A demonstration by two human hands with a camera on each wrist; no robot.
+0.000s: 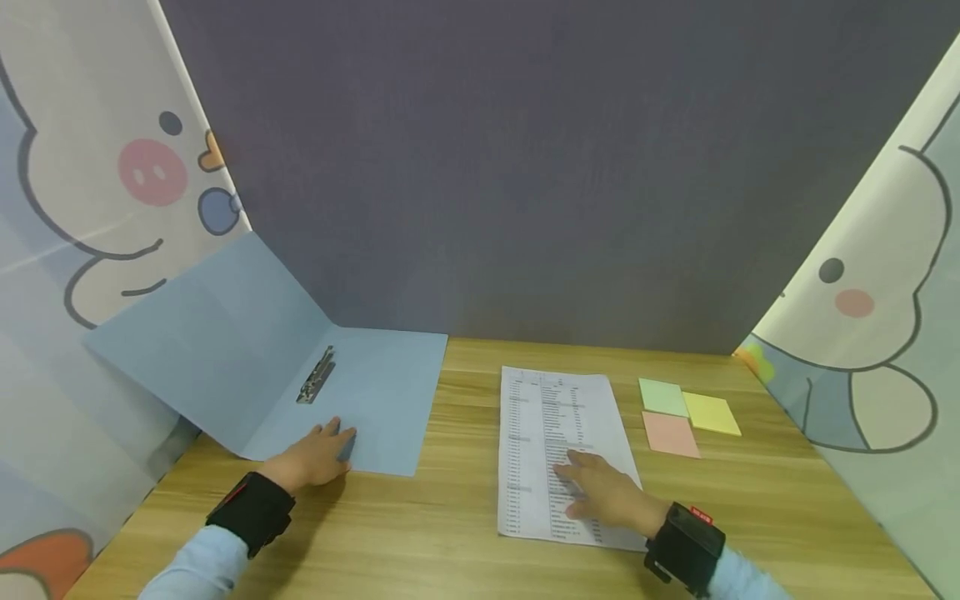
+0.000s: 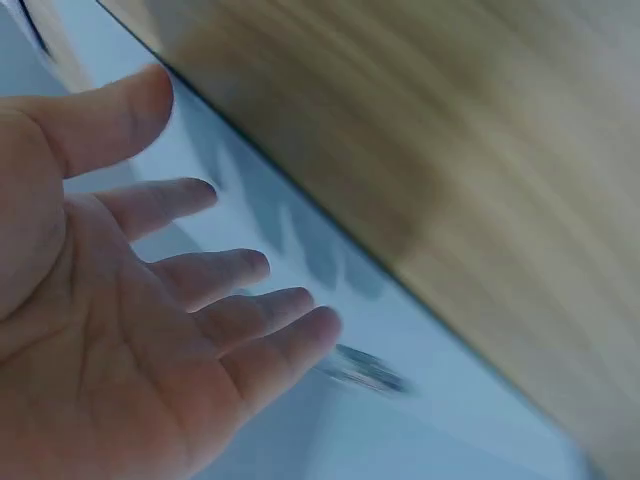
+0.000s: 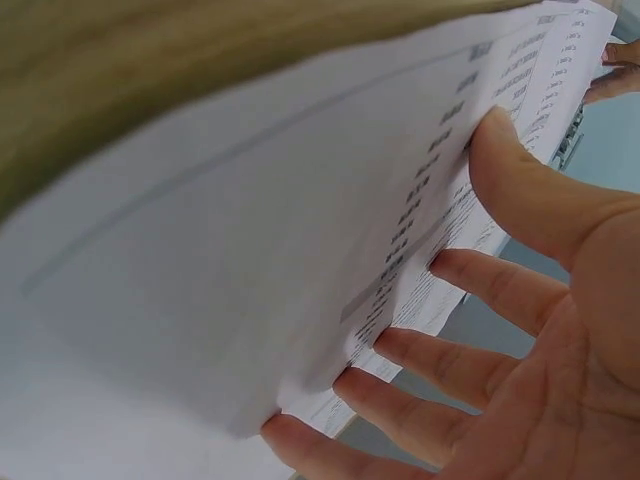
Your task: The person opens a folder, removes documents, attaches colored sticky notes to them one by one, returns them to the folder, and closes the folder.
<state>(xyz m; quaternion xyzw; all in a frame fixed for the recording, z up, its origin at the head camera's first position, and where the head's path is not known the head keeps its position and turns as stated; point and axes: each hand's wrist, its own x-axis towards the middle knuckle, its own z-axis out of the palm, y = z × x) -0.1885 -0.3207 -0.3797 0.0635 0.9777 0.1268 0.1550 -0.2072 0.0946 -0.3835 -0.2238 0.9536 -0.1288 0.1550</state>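
Observation:
A light blue folder point(image 1: 390, 392) lies spread on the left of the table, its cover point(image 1: 217, 333) tilted up against the side wall. Near the fold sits a metal clip point(image 1: 317, 377). Over the folder's front edge is my left hand point(image 1: 315, 457), fingers loosely extended and holding nothing; the left wrist view shows its palm point(image 2: 120, 340). My right hand point(image 1: 603, 492) rests with spread fingers on printed sheets point(image 1: 525, 433) covered in a table of text. In the right wrist view, fingertips touch the paper point(image 3: 230, 250).
Right of the sheets lie three sticky-note pads: green point(image 1: 663, 397), yellow point(image 1: 711, 413) and pink point(image 1: 671, 435). A dark grey panel point(image 1: 510, 167) stands behind the wooden table point(image 1: 420, 542). Cartoon-printed walls point(image 1: 862, 333) flank both sides.

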